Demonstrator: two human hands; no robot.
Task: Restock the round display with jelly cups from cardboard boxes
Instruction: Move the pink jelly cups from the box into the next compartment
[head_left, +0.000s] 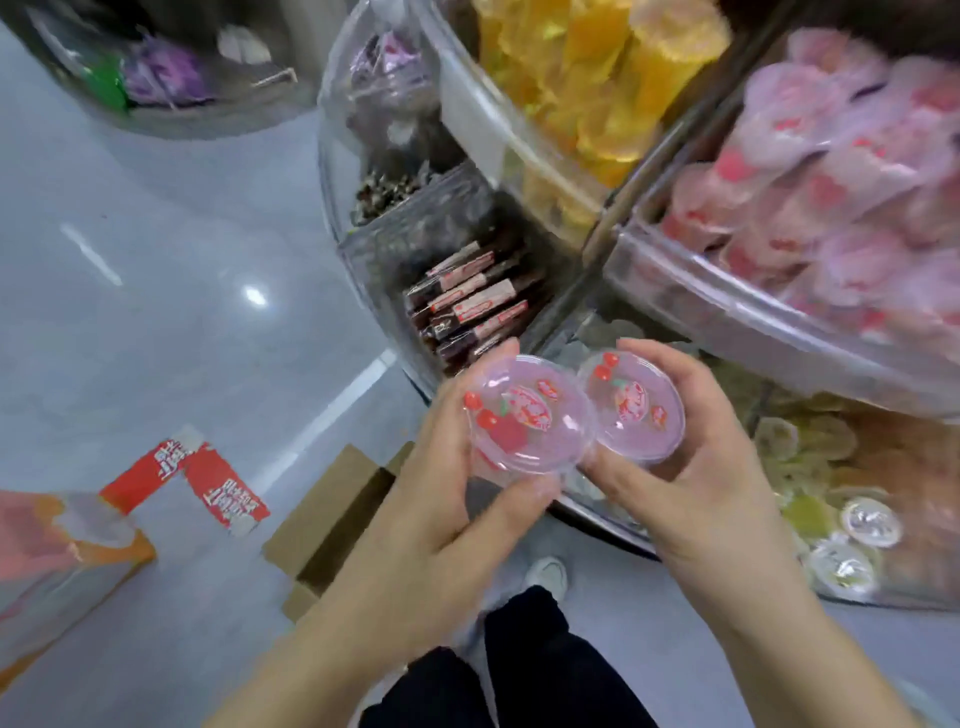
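Observation:
My left hand (447, 483) grips a pink jelly cup (524, 415) with red cherry print on its lid, fingers curled round its rim. My right hand (696, 467) holds a second, alike pink jelly cup (636, 405) right beside it; the two lids touch. Both cups are held in front of the round display's clear lower wall (363, 249). Up at the right, a clear bin (727, 306) of the display is piled with several pink jelly cups (831, 171). A brown cardboard box (332, 525) lies open on the floor below my left hand.
Other display bins hold orange-yellow cups (587, 78), dark snack sticks (467, 306) and yellow and silver-lidded cups (841, 540). A red-and-white printed carton (208, 478) and an orange box (57, 556) lie on the grey floor at left. My dark trousers and a white shoe (545, 577) are below.

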